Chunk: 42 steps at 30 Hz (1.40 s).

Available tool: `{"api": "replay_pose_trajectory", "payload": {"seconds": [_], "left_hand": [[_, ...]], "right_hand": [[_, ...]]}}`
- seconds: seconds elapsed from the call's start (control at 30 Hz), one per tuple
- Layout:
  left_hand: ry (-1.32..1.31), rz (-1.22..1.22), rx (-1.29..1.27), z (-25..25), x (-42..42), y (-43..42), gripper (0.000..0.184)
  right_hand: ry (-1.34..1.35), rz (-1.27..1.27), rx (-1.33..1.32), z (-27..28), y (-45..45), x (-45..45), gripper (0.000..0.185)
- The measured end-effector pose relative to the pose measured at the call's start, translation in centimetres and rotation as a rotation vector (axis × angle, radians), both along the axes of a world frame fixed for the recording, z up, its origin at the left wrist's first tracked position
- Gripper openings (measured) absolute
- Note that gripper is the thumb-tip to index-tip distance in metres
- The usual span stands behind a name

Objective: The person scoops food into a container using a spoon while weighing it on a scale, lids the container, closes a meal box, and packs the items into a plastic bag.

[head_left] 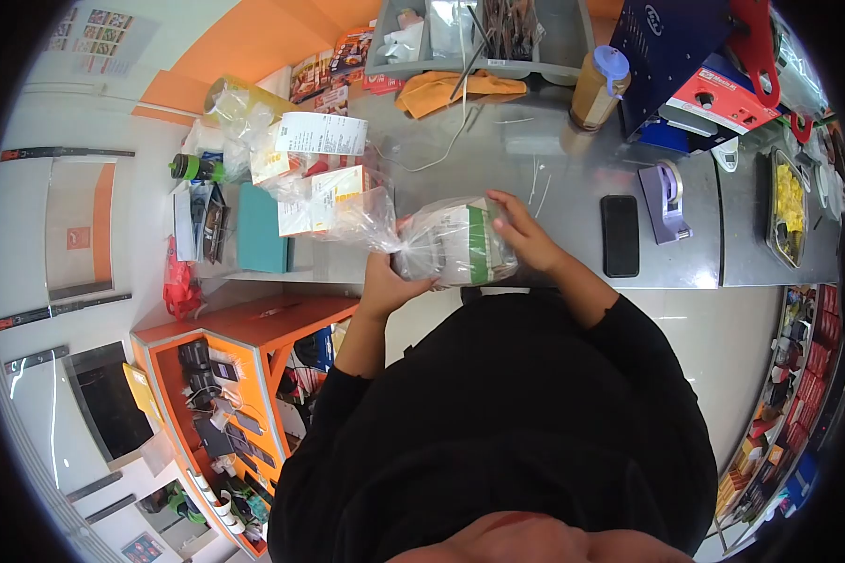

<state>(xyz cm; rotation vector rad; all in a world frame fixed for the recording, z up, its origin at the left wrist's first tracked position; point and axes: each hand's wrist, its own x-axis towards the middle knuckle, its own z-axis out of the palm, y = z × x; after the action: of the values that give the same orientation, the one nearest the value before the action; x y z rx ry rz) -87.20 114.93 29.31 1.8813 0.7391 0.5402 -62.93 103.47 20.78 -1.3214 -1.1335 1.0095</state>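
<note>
A clear plastic bag [454, 242] with a white and green package inside lies at the front edge of the steel counter. My left hand [387, 284] grips its left end, where the plastic is gathered and twisted; part of the fingers is hidden behind the plastic. Against the bag's right end, my right hand [528, 236] presses with bent fingers, so the package is held between both hands. Touching the gathered end on the left are more clear bags with orange and white boxes [336, 192], and a printed receipt [323, 133] lies on top of them.
A black phone [621, 235] and a purple tape dispenser [665, 202] lie to the right. Behind stand a lidded jar [599, 89], an orange cloth [460, 91] and a grey divided tray [573, 66]. A teal box [262, 227] is on the left. A red sealing machine [723, 98] stands back right.
</note>
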Motion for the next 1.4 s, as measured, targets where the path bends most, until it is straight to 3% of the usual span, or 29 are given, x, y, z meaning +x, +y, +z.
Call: {"api": "replay_pose_trajectory", "payload": {"seconds": [0.03, 0.1, 0.3, 0.5, 0.63, 0.7, 1.13, 1.4], "left_hand": [[-0.002, 0.003, 0.002, 0.6, 0.0, -0.1, 0.088], [-0.066, 0.010, -0.004, 2.1, 0.1, -0.3, 0.088], [-0.025, -0.082, 0.231, 8.4, 1.8, -1.0, 0.092], [-0.054, -0.014, 0.069, 11.1, 2.4, -2.0, 0.093], [-0.079, 0.093, 0.084, 13.3, 3.8, -3.2, 0.092], [0.008, 0.095, -0.037, 13.9, 4.4, -3.1, 0.095], [-0.027, 0.139, 0.103, 16.6, 8.9, -6.7, 0.112], [0.233, 0.229, 0.348, 16.7, 9.2, -9.9, 0.126]], "right_hand": [[-0.002, 0.003, 0.002, 0.1, -0.3, 0.2, 0.053], [0.501, 0.085, -0.067, 1.2, -1.0, 0.4, 0.059], [0.950, 0.131, -0.107, 4.4, -2.2, -0.4, 0.067], [0.916, 0.177, -0.109, 7.8, -2.5, 0.7, 0.071], [0.900, 0.186, -0.174, 7.6, -3.6, 1.8, 0.073], [0.935, 0.271, -0.192, 6.3, -4.2, 2.7, 0.077], [0.811, 0.424, -0.135, 5.9, -6.7, 7.7, 0.091], [0.789, 0.506, -0.216, 5.8, -7.0, 9.3, 0.099]]}}
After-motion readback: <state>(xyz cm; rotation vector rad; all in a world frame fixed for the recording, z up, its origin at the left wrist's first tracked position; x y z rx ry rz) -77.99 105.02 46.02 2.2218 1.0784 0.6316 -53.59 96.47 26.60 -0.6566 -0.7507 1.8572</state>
